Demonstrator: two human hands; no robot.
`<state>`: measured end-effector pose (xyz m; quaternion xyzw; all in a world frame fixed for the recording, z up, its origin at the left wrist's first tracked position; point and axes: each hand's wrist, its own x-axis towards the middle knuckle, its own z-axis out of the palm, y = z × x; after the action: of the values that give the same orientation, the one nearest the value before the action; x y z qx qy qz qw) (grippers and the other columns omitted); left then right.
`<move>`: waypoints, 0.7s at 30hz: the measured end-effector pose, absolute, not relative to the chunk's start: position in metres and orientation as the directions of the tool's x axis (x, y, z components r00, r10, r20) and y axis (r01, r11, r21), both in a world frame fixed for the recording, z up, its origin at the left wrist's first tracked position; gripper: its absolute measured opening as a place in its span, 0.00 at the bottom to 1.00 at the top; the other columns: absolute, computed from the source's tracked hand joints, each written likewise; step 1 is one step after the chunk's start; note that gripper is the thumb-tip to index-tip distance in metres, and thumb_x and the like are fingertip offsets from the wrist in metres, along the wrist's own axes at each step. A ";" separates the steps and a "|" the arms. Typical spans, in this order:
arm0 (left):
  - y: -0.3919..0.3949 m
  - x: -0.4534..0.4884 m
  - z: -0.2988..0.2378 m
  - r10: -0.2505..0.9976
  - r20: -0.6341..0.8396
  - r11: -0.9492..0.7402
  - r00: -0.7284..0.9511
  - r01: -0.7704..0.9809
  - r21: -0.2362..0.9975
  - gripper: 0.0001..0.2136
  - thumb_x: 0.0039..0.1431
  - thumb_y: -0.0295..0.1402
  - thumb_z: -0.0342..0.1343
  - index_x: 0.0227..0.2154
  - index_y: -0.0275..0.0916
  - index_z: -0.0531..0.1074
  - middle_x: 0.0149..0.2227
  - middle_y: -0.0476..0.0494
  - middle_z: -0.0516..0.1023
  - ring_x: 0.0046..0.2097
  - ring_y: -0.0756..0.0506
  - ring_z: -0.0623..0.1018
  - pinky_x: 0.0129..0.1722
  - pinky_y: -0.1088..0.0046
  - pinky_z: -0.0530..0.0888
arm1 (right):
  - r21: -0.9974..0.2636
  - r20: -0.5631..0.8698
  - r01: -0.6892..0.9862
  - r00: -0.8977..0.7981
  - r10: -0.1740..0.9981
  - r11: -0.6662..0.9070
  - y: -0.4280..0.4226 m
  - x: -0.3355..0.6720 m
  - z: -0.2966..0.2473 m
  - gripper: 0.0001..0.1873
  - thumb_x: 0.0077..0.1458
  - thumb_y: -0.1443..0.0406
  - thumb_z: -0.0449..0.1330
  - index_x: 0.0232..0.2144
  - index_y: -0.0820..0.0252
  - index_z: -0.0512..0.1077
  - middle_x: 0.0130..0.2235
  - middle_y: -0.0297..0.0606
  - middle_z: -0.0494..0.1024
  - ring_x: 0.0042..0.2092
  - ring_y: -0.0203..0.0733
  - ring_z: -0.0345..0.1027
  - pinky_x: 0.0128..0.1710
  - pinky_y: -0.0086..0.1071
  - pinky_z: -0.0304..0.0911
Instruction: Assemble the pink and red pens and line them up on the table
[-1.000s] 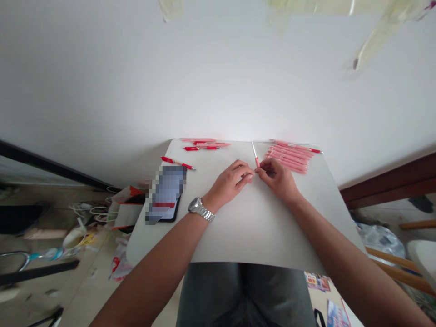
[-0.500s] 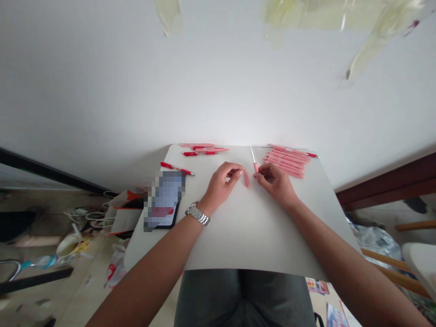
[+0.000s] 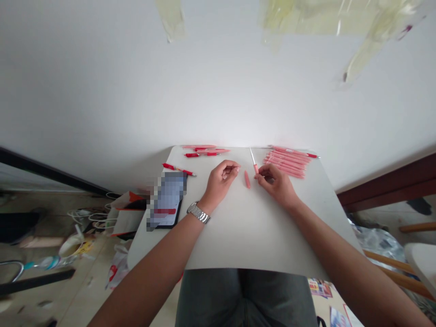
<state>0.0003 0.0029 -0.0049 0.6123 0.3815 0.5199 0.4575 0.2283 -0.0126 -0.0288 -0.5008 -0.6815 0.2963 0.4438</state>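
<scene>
My right hand pinches a thin pen refill with a pink grip end, its tip pointing away from me. A short pink pen piece lies loose on the white table between my hands. My left hand, with a metal watch on its wrist, hovers just left of that piece, fingers curled in a pinch; I cannot make out anything in them. A row of several pink pens lies beyond my right hand.
Red pens lie at the table's far left, and one red pen sits near a phone at the left edge. Bags and clutter cover the floor at left. A wall rises right behind the table.
My hands were together on the pen; the left hand pulled the pink piece off, drew left and let it drop onto the table. The right hand kept the refill.
</scene>
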 end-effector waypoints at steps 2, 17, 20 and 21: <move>0.005 -0.001 -0.006 0.951 0.274 -0.269 0.144 -0.055 0.962 0.09 0.64 0.38 0.65 0.41 0.38 0.77 0.40 0.44 0.80 0.42 0.48 0.79 0.45 0.73 0.75 | -0.833 0.323 0.440 -0.107 0.940 0.336 -0.014 0.228 -0.027 0.09 0.63 0.58 0.64 0.41 0.54 0.71 0.38 0.37 0.81 0.39 0.43 0.78 0.39 0.35 0.71; 0.007 0.000 -0.011 0.983 0.147 -0.092 0.106 -0.406 0.909 0.13 0.60 0.40 0.70 0.40 0.39 0.74 0.41 0.42 0.83 0.42 0.47 0.81 0.50 0.65 0.78 | -0.776 0.363 0.488 -0.171 0.916 0.399 -0.019 0.227 -0.021 0.09 0.63 0.57 0.63 0.41 0.54 0.72 0.37 0.38 0.81 0.37 0.43 0.78 0.38 0.35 0.72; 0.007 0.000 -0.009 0.983 0.149 -0.093 0.107 -0.405 0.909 0.13 0.60 0.40 0.70 0.40 0.40 0.74 0.39 0.43 0.83 0.41 0.48 0.81 0.48 0.67 0.77 | -0.768 0.370 0.494 -0.179 0.912 0.408 -0.020 0.226 -0.018 0.08 0.63 0.58 0.63 0.41 0.54 0.72 0.37 0.37 0.81 0.37 0.42 0.77 0.38 0.35 0.72; 0.007 0.000 -0.008 0.984 0.147 -0.094 0.102 -0.403 0.910 0.13 0.60 0.40 0.70 0.40 0.40 0.74 0.38 0.44 0.82 0.40 0.48 0.80 0.48 0.67 0.77 | -0.766 0.370 0.498 -0.178 0.912 0.408 -0.020 0.226 -0.017 0.08 0.63 0.58 0.63 0.41 0.54 0.72 0.37 0.37 0.81 0.37 0.42 0.77 0.38 0.35 0.72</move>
<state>0.0005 0.0068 -0.0084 0.4499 0.3228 0.5871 0.5905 0.2256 -0.0202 -0.0175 -0.4848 -0.7267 0.2470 0.4193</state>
